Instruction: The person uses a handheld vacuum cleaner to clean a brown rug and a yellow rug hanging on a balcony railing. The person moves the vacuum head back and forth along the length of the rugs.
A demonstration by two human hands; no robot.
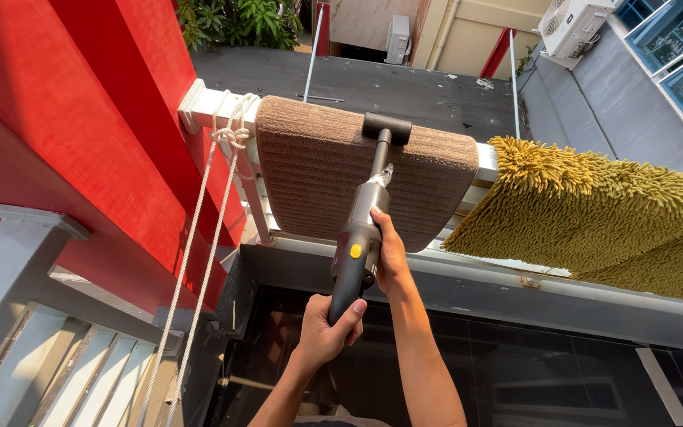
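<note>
Handheld vacuum (357,253) nozzle on brown mat (357,178) draped over railing (207,107) | left hand (327,332) grip clenched on handle, right hand (391,257) grasping body | I'd watch: hard push could slide mat off.

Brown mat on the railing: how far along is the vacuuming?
Done: nothing shows. In hand: both hands, left hand and right hand, hold the handheld vacuum, its nozzle pressed to the brown mat top edge. Left: the green shaggy mat hangs beside it, untouched.
</note>
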